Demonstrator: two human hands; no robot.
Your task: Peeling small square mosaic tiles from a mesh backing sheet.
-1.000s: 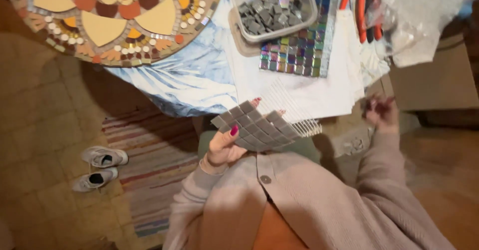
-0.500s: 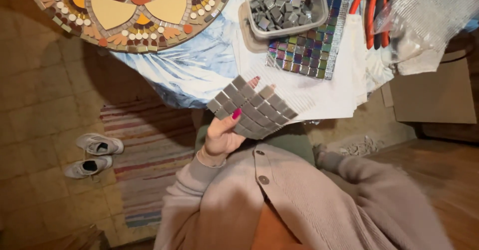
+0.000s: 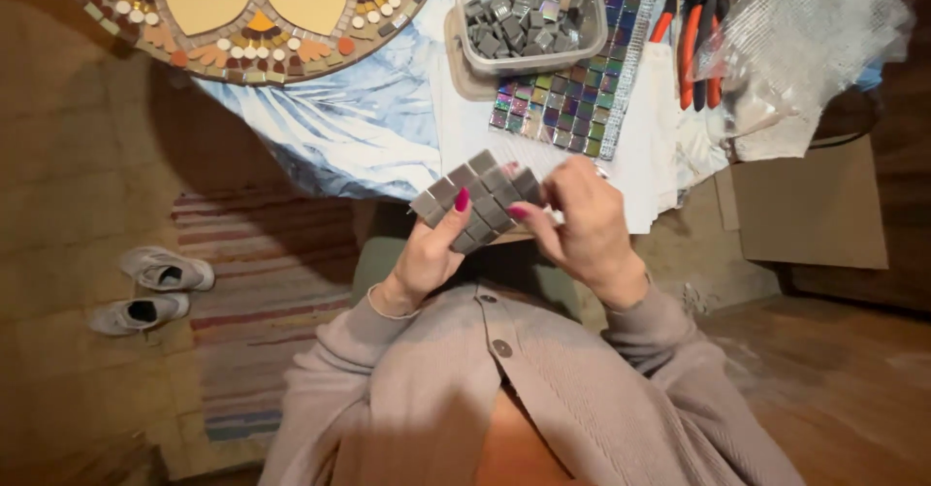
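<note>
A small sheet of grey square mosaic tiles (image 3: 473, 198) is held over my lap, just below the table edge. My left hand (image 3: 432, 253) grips it from underneath, thumb across the tiles. My right hand (image 3: 582, 224) closes on the sheet's right side, fingers curled over its edge. Both sleeves are beige knit. On the table above sits a clear plastic tub of loose grey tiles (image 3: 529, 11) resting on an iridescent tile sheet (image 3: 567, 98).
A round mosaic panel (image 3: 242, 16) with orange and cream pieces lies at the table's far left on a blue-white cloth (image 3: 339, 127). Red-handled pliers (image 3: 693, 30) and a clear mesh bag (image 3: 805, 30) lie at right. Grey shoes (image 3: 155, 287) stand beside a striped rug (image 3: 252, 302).
My right hand has come in from the right and taken hold of the tile sheet. The sheet's mesh fringe is no longer visible, and the view has tilted down slightly.
</note>
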